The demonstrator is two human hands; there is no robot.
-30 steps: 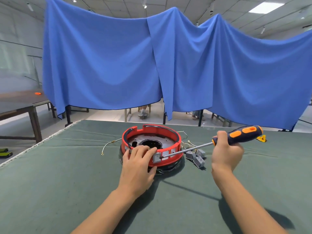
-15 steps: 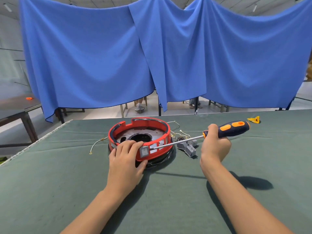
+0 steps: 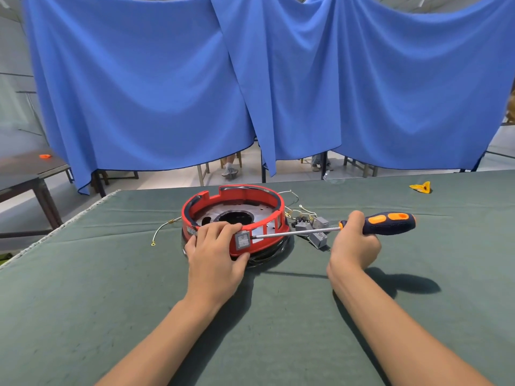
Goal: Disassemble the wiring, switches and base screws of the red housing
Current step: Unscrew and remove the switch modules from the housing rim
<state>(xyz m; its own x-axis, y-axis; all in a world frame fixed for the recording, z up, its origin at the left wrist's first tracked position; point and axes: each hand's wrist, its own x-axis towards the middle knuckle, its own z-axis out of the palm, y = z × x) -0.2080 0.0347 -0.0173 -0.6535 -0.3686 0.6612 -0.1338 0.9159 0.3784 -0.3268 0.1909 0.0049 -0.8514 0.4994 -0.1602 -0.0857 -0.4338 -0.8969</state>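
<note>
Red housing [image 3: 252,200] sits mid-table on the green felt [image 3: 83,288] — my left hand [image 3: 216,256] is clamped over its near rim, fingers curled onto the top edge beside the grey switch [image 3: 242,240]. My right hand [image 3: 352,245] is fisted round the screwdriver [image 3: 387,224] handle, shaft tip at the switch's right edge — loose grey switches [image 3: 317,232] and wires [image 3: 302,210] lie just right of the housing

One red housing [image 3: 252,215], one screwdriver [image 3: 362,225], two hands working – three grey switches [image 3: 312,228] lying loose – one yellow piece [image 3: 420,187]
</note>
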